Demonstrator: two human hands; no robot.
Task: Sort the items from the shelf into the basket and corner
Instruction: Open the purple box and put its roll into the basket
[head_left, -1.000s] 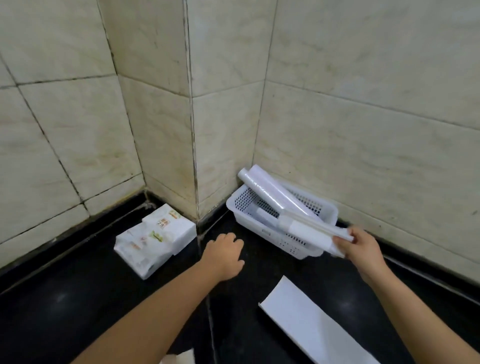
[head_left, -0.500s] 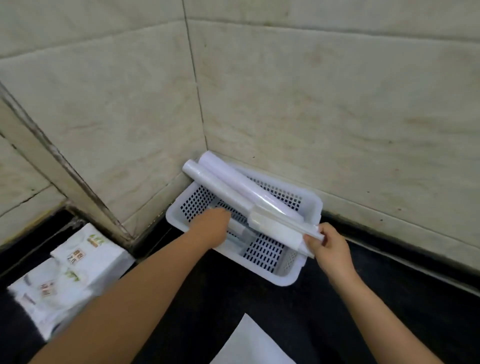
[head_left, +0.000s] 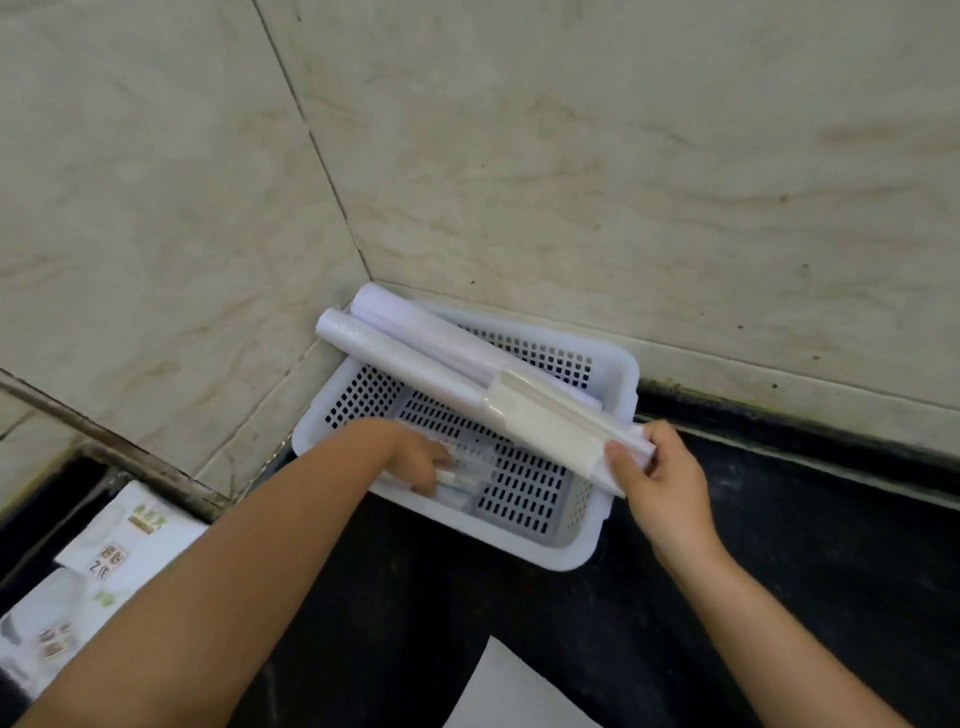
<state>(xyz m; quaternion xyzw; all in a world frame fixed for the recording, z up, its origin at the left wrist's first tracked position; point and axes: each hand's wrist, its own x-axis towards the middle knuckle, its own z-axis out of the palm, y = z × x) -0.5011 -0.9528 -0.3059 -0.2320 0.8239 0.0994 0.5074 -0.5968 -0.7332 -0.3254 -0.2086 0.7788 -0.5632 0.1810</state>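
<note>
**Rolls across basket, frame centre**

Right hand (head_left: 662, 475) pinches the near end of the film rolls (head_left: 415, 358) spanning the white basket (head_left: 571, 553). I judge them light, stiff, slick; grip mid-length. Left hand (head_left: 423, 457) fingers curled around small items inside.

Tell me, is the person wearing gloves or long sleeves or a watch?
No. The left hand and the right hand are bare, with no gloves, rings, or watch. Both forearms are uncovered too, with no sleeves showing anywhere in view. The fingernails look short and plain.

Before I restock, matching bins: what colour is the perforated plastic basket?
White perforated plastic basket, clearest in the head view.
</note>
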